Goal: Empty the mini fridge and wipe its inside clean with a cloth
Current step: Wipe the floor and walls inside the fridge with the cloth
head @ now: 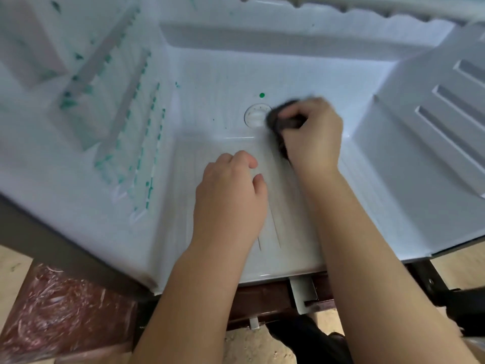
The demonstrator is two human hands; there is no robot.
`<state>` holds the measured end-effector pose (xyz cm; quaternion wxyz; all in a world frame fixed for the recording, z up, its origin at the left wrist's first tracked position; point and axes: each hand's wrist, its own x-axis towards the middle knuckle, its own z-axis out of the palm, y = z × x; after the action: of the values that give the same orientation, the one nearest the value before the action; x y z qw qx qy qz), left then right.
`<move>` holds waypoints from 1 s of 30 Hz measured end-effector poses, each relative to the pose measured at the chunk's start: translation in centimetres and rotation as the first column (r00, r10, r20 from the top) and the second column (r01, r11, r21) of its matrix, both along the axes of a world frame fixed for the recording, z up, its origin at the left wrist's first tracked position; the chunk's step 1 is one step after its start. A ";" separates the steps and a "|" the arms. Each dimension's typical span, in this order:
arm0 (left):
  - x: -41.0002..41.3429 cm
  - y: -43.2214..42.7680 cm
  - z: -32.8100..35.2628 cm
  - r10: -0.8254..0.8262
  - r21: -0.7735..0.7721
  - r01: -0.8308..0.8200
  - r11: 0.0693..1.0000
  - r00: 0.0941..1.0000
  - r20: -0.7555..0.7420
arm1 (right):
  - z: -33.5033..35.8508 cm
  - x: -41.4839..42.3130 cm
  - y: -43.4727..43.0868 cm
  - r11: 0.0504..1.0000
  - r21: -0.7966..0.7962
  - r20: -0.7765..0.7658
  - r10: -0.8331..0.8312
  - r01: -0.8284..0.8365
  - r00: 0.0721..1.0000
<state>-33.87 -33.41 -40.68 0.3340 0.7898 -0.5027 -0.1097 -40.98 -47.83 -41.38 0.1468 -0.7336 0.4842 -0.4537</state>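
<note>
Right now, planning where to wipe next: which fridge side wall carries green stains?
The left side wall, with green smears running along its shelf ridges; the right side wall shows none.

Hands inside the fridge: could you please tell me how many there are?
2. The left hand rests on the fridge floor; the right hand grips a dark cloth against the back wall, beside the dial. None appears hidden.
</note>
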 end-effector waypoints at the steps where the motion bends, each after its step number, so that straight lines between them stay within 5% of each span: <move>1: -0.1 0.0 0.0 -0.006 0.007 0.006 1.000 1.000 -0.002 | -0.9 -0.1 0.0 0.998 0.069 -0.070 0.001 0.004 0.998; 5: -0.1 0.2 0.1 -0.001 0.006 0.001 1.000 1.000 0.006 | -0.3 -0.1 0.5 0.995 0.096 -0.127 0.018 -0.005 0.992; 10: 0.5 0.2 0.5 0.032 0.001 -0.032 0.999 0.999 0.018 | 4.0 0.1 0.9 0.949 -0.313 0.086 0.058 -0.028 0.995; 17: 0.8 0.7 0.5 0.024 0.013 -0.024 1.000 0.999 0.031 | 0.3 1.0 1.3 0.987 0.129 0.132 0.075 -0.092 0.988; 23: 1.5 0.9 0.5 0.055 0.013 -0.055 0.998 0.998 0.035 | 3.3 1.5 1.9 0.950 -0.296 0.026 0.115 -0.103 0.993; 30: 1.1 0.8 -0.3 0.051 0.031 -0.053 0.998 0.997 0.062 | -0.1 2.6 2.0 0.983 -0.083 -0.098 0.154 -0.162 0.983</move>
<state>-32.79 -32.65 -40.99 0.3082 0.8110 -0.4900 -0.0853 -38.34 -45.80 -41.50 0.1266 -0.7956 0.4093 -0.4284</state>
